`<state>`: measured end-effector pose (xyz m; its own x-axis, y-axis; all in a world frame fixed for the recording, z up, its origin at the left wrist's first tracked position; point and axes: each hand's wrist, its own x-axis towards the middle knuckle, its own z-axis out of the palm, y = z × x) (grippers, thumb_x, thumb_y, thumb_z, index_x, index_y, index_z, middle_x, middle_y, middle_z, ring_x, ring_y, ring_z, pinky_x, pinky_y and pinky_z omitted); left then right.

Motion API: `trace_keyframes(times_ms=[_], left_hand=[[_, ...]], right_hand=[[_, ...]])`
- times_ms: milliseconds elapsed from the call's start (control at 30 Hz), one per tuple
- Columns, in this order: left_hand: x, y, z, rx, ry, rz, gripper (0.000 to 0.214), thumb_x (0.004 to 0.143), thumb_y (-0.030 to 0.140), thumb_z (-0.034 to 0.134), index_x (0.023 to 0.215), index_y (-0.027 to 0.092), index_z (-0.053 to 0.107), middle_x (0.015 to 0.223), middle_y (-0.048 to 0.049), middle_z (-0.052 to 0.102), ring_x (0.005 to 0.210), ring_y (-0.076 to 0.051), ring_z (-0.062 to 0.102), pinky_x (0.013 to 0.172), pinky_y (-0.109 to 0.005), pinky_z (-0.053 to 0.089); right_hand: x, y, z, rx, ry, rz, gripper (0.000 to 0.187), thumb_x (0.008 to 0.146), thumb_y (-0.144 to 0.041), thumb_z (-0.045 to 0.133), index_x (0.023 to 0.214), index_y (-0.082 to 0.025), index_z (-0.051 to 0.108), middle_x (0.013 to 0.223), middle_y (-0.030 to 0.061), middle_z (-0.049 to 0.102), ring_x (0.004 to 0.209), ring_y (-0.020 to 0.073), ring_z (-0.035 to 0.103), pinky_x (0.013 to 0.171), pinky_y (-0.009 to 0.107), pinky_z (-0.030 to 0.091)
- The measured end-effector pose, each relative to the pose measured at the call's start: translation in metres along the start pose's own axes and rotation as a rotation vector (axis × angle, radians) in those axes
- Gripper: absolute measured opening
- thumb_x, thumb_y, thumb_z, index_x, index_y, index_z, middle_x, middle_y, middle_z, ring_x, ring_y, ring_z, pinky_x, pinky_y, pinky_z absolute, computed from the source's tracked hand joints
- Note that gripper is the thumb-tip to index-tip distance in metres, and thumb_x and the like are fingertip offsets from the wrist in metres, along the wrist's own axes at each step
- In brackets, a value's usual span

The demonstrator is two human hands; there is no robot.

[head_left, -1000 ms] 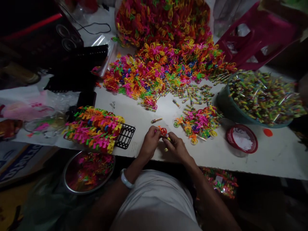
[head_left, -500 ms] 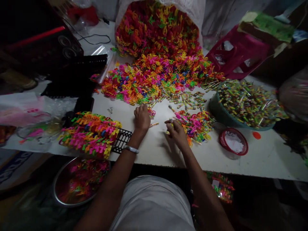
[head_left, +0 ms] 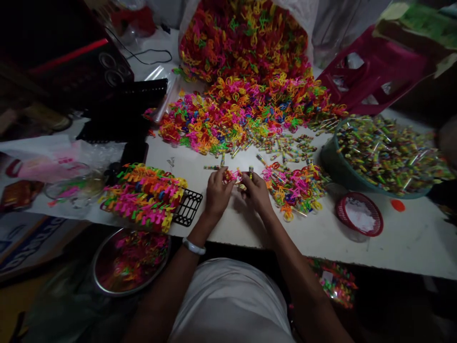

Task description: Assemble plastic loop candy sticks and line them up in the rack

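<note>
My left hand (head_left: 218, 194) is closed, thumb and fingers pinching a small pink-and-red plastic piece (head_left: 232, 176). Close on its right, my right hand (head_left: 257, 193) is closed around small wrapped tubes; one tube (head_left: 251, 170) sticks up between its fingers. The fingertips of both hands almost meet at the plastic piece, and I cannot tell whether the right ones touch it. Just beyond the left hand, another wrapped tube (head_left: 211, 167) lies on the white table (head_left: 235, 233). A small heap of coloured plastic pieces (head_left: 294, 188) sits beside my right hand.
A large heap of bright plastic pieces (head_left: 232, 109) spills from a sack (head_left: 246, 38) at the back. To the right stand a green tub (head_left: 330, 159) of wrapped tubes and a red basket (head_left: 342, 216). A black rack (head_left: 189, 207) carrying coloured pieces lies left.
My hands have come together in front of me, the left one drawn back toward my body with a pink-and-red piece. The view has shifted slightly.
</note>
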<state>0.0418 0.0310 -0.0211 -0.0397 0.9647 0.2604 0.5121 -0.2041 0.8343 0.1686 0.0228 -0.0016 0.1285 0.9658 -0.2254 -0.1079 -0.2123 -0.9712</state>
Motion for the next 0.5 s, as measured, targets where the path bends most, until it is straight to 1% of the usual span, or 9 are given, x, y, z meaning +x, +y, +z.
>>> trace_keyframes(times_ms=[100,133,200,233,300,333,400,433,500], left_hand=[[0.001,-0.001,-0.001,-0.145,-0.034,-0.112,0.046,0.078,0.022,0.068,0.123,0.022,0.055,0.117,-0.0086,0.062,0.111,-0.023,0.057,0.099,-0.035,0.043],[0.000,0.000,-0.002,-0.218,-0.045,-0.159,0.049,0.078,0.023,0.068,0.125,0.023,0.054,0.114,-0.0076,0.063,0.107,-0.022,0.059,0.097,-0.034,0.045],[-0.001,0.003,-0.003,-0.407,-0.079,-0.248,0.055,0.077,0.026,0.070,0.129,0.024,0.050,0.106,-0.0053,0.065,0.098,-0.018,0.062,0.089,-0.030,0.048],[-0.002,0.005,-0.005,-0.494,-0.098,-0.281,0.054,0.077,0.028,0.070,0.127,0.024,0.051,0.103,-0.0045,0.065,0.094,-0.017,0.062,0.086,-0.028,0.048],[-0.002,0.007,-0.008,-0.608,-0.120,-0.327,0.043,0.075,0.029,0.071,0.116,0.021,0.058,0.100,-0.0038,0.065,0.090,-0.015,0.062,0.082,-0.025,0.049],[-0.002,0.007,-0.011,-0.625,-0.126,-0.348,0.037,0.075,0.030,0.071,0.109,0.021,0.061,0.097,-0.0034,0.065,0.087,-0.015,0.062,0.080,-0.024,0.049],[0.000,0.005,-0.017,-0.573,-0.116,-0.382,0.028,0.076,0.033,0.070,0.101,0.021,0.064,0.089,-0.0021,0.064,0.080,-0.015,0.061,0.076,-0.024,0.049],[0.001,0.004,-0.021,-0.516,-0.092,-0.384,0.026,0.078,0.035,0.069,0.100,0.021,0.064,0.088,-0.0018,0.064,0.079,-0.015,0.061,0.074,-0.024,0.050],[0.003,0.001,-0.027,-0.354,-0.015,-0.345,0.024,0.081,0.037,0.066,0.101,0.022,0.066,0.092,-0.0036,0.063,0.079,-0.016,0.060,0.076,-0.026,0.050]], right_hand=[[-0.002,0.000,-0.002,0.033,0.034,0.017,0.034,0.078,-0.052,0.064,0.087,-0.020,0.057,0.061,-0.0057,0.055,0.039,0.0066,0.045,0.038,0.021,0.035],[-0.002,-0.001,-0.003,0.076,0.029,0.055,0.035,0.077,-0.053,0.065,0.085,-0.020,0.056,0.060,-0.0053,0.055,0.039,0.0064,0.043,0.037,0.021,0.033],[-0.002,-0.003,-0.003,0.202,-0.022,0.167,0.037,0.074,-0.054,0.066,0.080,-0.020,0.054,0.058,-0.0044,0.055,0.037,0.0057,0.038,0.035,0.021,0.027],[-0.002,-0.004,-0.004,0.258,-0.051,0.210,0.037,0.073,-0.054,0.066,0.079,-0.020,0.053,0.057,-0.0044,0.055,0.036,0.0053,0.036,0.034,0.021,0.024],[-0.004,-0.005,-0.005,0.312,-0.100,0.244,0.036,0.073,-0.052,0.067,0.080,-0.019,0.054,0.056,-0.0047,0.055,0.036,0.0050,0.035,0.034,0.021,0.021],[-0.005,-0.006,-0.005,0.308,-0.115,0.239,0.036,0.073,-0.051,0.068,0.082,-0.020,0.055,0.056,-0.0050,0.056,0.036,0.0052,0.036,0.035,0.020,0.020],[-0.008,-0.009,-0.007,0.275,-0.115,0.219,0.035,0.074,-0.050,0.069,0.085,-0.020,0.055,0.055,-0.0054,0.056,0.036,0.0056,0.039,0.035,0.020,0.021],[-0.010,-0.011,-0.009,0.261,-0.115,0.212,0.035,0.074,-0.050,0.069,0.084,-0.020,0.055,0.054,-0.0056,0.056,0.036,0.0056,0.039,0.035,0.019,0.021],[-0.012,-0.015,-0.013,0.266,-0.130,0.208,0.034,0.074,-0.049,0.069,0.082,-0.020,0.054,0.054,-0.0060,0.054,0.037,0.0051,0.037,0.035,0.019,0.021]])
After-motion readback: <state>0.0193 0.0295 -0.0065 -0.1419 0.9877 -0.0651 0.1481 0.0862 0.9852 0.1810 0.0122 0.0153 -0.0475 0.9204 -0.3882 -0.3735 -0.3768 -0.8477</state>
